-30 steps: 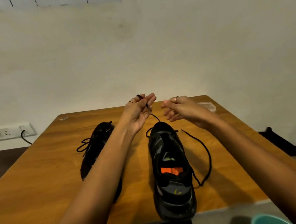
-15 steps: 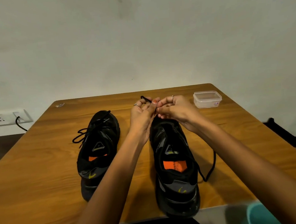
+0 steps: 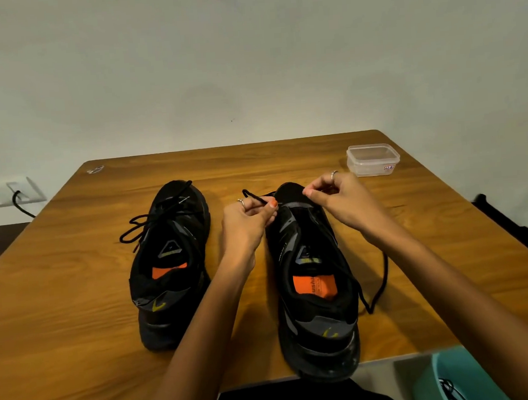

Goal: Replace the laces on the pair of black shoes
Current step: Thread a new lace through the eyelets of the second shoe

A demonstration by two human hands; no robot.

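Black shoes sit side by side on the wooden table (image 3: 76,300), toes toward the wall. The left hand (image 3: 245,220) pinches a loop of black lace (image 3: 256,196) beside the toe of the right shoe (image 3: 315,277); the right hand (image 3: 340,199) pinches above that toe. The left shoe (image 3: 170,262) is laced. A plastic box (image 3: 373,159) stands near the far right corner.

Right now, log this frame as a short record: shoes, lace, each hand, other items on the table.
left shoe: laced, loose loops at its left side
right shoe: being worked on
lace: trails off the right shoe onto the wooden table
left hand: pinches the lace
right hand: fingers curled at the toe; grip unclear
clear plastic container: far right corner
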